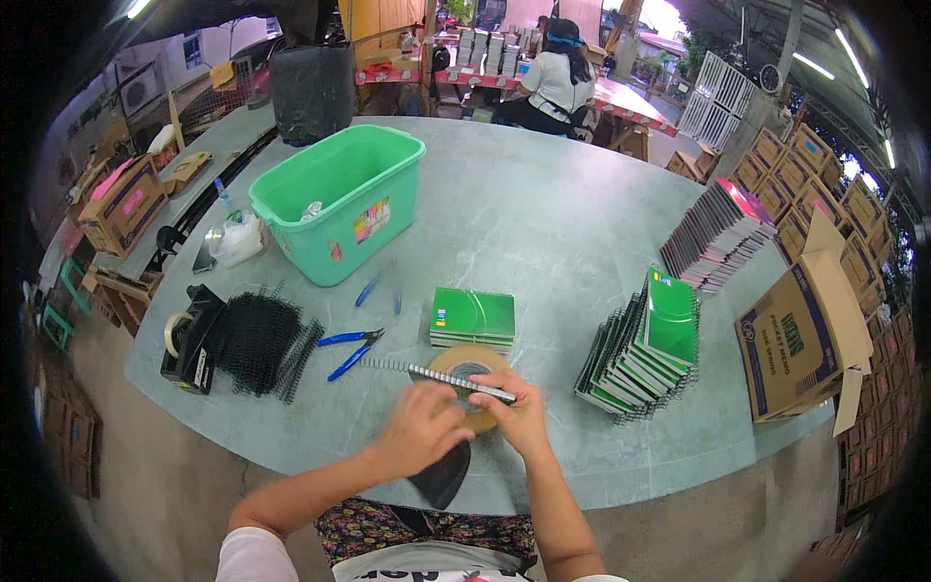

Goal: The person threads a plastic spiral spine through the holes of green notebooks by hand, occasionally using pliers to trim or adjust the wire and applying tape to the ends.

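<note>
A small memo notebook is held edge-on in my right hand, thumb and fingers pinched on its right end. From the notebook's left end a dark spiral binding coil sticks out to the left. Close against the near side of that end is my left hand, its fingers curled and smeared by motion, so their grip is unclear. Beneath the notebook lies a wide roll of tape. Just beyond, a short stack of green notebooks rests on the table. Blue-handled cutting pliers lie open to the left.
Black spiral coils are heaped beside a tape dispenser. A green tub stands behind. Spiral-bound notebooks pile up on the right, near another notebook stack and an open carton. A person sits at the far table.
</note>
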The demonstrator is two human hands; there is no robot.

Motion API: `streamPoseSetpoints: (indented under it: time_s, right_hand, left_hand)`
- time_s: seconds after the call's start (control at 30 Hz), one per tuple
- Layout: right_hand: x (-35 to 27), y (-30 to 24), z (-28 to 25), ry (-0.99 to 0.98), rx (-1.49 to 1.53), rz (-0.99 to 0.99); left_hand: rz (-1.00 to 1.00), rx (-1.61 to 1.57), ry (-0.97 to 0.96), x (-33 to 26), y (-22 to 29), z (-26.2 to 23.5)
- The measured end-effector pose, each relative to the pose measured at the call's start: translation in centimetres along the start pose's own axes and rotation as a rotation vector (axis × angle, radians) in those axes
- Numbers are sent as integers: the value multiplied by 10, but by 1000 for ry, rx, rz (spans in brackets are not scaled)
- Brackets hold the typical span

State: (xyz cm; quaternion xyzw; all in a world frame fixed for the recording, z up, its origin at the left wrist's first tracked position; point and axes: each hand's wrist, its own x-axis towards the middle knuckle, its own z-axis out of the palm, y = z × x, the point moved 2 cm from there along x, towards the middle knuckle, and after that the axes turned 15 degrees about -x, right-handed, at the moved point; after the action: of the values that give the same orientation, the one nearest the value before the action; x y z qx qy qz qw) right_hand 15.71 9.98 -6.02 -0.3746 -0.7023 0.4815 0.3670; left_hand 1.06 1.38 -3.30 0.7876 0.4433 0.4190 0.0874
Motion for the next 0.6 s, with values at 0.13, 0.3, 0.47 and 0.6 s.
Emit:
streamPoseSetpoints:
  time_s: [0.13,0.3,0.47,0.6]
  right_hand:
    - [-1,-4,-4,-36,-94,-36]
    - [-5,-6,-12,-49,-104,-5]
    - [-6,-2,-8,22,-161,-29]
    - [-9,3,-7,67,-117,-92]
  left_hand:
    - [101,74,17,30,-20,-19]
    - [51,66,-73,30,-24,-14]
    - [126,94,-46,32,-23,-15]
    - [170,129,-3,37,-21,-17]
